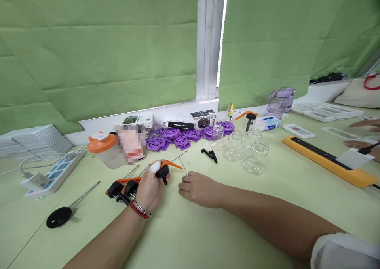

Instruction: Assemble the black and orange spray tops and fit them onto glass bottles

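1. The left hand (152, 189) rests on the pale green table (208, 237), fingers curled round a black-and-orange trigger part (164, 168); the thumb, wrapped in white, lies over its top. A thin metal rod (179, 157) runs out of this part toward the window.
2. Just left of that hand lie two more black-and-orange trigger parts (121, 187), side by side and touching the hand's edge, each with a rod pointing away.
3. The right hand (198, 189) lies knuckles-up on the table, fingers bent loosely under; whether they pinch anything cannot be told. A ring shows on one finger. Its fingertips sit near the left hand, not touching it.
4. Small loose metal pins (183, 164) lie just beyond the right hand.
5. A black disc on a rod (61, 215) lies well apart, to the left.
6. Further back: clear glass jars (251, 154), purple plastic wheels (178, 136), a small black clip (210, 154), an orange-lidded container (102, 148) and a power strip (50, 174).
7. At the right edge, another person's hands (363, 142) rest near a long orange-and-black tray (326, 160).
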The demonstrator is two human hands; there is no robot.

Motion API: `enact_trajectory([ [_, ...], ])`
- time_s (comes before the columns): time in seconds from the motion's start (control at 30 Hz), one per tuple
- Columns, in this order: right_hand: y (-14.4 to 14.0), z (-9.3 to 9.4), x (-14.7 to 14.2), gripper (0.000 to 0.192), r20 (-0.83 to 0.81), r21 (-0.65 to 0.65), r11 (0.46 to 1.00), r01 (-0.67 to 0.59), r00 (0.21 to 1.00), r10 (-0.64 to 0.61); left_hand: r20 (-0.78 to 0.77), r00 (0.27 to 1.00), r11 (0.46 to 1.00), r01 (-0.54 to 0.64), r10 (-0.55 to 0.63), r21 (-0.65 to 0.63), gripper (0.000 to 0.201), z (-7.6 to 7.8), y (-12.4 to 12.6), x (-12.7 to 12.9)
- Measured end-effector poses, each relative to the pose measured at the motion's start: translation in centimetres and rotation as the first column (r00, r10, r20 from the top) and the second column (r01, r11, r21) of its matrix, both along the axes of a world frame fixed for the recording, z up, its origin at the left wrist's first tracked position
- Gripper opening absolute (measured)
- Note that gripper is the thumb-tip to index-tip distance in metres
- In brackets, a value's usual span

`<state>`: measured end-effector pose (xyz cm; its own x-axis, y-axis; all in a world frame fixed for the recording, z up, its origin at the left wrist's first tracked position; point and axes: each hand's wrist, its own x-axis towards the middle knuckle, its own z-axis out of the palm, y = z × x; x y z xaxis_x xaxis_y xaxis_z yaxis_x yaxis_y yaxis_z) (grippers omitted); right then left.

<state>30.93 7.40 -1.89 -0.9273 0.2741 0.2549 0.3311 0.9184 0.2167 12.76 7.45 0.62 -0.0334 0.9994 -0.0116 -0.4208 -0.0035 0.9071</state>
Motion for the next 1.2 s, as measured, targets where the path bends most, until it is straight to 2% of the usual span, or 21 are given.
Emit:
enact_trajectory([
  [0.17,-0.8,-0.1,-0.2,0.021,0.054,0.067,0.995,-0.077,0.996,0.073,-0.018,0.999,0.999,0.038,-0.037,0.008,0.018,0.1,-0.4,0.2],
  [0.27,-1.8,0.3,-0.6,0.021,0.008,0.025,0.986,-0.165,0.986,0.165,-0.021,0.997,0.998,0.07,-0.07,-0.002,0.02,0.1,-0.7,0.4],
  [0.33,-2.4,0.9,-0.8,0.022,-0.126,-0.068,0.979,-0.194,0.975,0.184,-0.013,0.994,0.994,0.104,-0.105,-0.017,0.022,0.1,-0.9,0.6],
  [0.4,-2.8,1.9,-0.9,0.022,-0.365,-0.214,0.96,-0.18,0.926,0.092,0.0,0.987,0.986,0.162,-0.162,-0.038,0.025,0.0,-1.1,0.7],
  [0.47,-2.8,2.8,-0.7,0.02,-0.609,-0.385,0.909,-0.163,0.785,-0.117,0.02,0.971,0.969,0.241,-0.24,-0.054,0.027,-0.2,-1.3,0.9],
  [0.53,-2.3,3.6,-0.3,0.014,-0.745,-0.525,0.832,-0.18,0.569,-0.347,0.043,0.948,0.946,0.317,-0.315,-0.066,0.026,-0.5,-1.4,1.0],
  [0.6,-1.5,4.0,0.1,0.008,-0.773,-0.619,0.747,-0.243,0.357,-0.524,0.063,0.924,0.92,0.381,-0.376,-0.089,0.026,-0.7,-1.6,1.3],
  [0.63,-1.1,4.0,0.2,0.007,-0.754,-0.657,0.697,-0.287,0.283,-0.593,0.07,0.913,0.908,0.408,-0.402,-0.101,0.027,-0.8,-1.8,1.4],
  [0.7,-0.4,3.8,0.3,0.012,-0.685,-0.716,0.59,-0.372,0.215,-0.696,0.071,0.894,0.886,0.448,-0.442,-0.122,0.028,-0.9,-2.0,1.5],
  [0.8,-0.1,3.2,-0.1,0.016,-0.609,-0.761,0.477,-0.441,0.229,-0.76,0.061,0.874,0.865,0.486,-0.482,-0.129,0.03,-1.0,-2.2,1.7],
  [0.9,-0.3,3.1,-0.5,0.017,-0.565,-0.779,0.401,-0.482,0.264,-0.781,0.081,0.85,0.842,0.527,-0.521,-0.115,0.03,-1.1,-2.3,1.8],
  [0.93,-0.4,3.2,-0.6,0.017,-0.559,-0.781,0.391,-0.487,0.266,-0.785,0.09,0.843,0.835,0.538,-0.531,-0.111,0.03,-1.2,-2.4,1.8],
  [0.97,-0.4,3.3,-0.6,0.016,-0.559,-0.782,0.394,-0.483,0.262,-0.787,0.096,0.837,0.829,0.547,-0.539,-0.111,0.03,-1.2,-2.4,1.8],
  [1.1,-0.4,3.6,-0.4,0.013,-0.588,-0.777,0.464,-0.425,0.228,-0.776,0.096,0.836,0.824,0.549,-0.54,-0.139,0.03,-1.2,-2.3,1.7],
  [1.2,-0.3,3.6,-0.3,0.012,-0.573,-0.787,0.444,-0.428,0.24,-0.784,0.098,0.841,0.825,0.541,-0.532,-0.162,0.029,-1.0,-2.3,1.6],
])
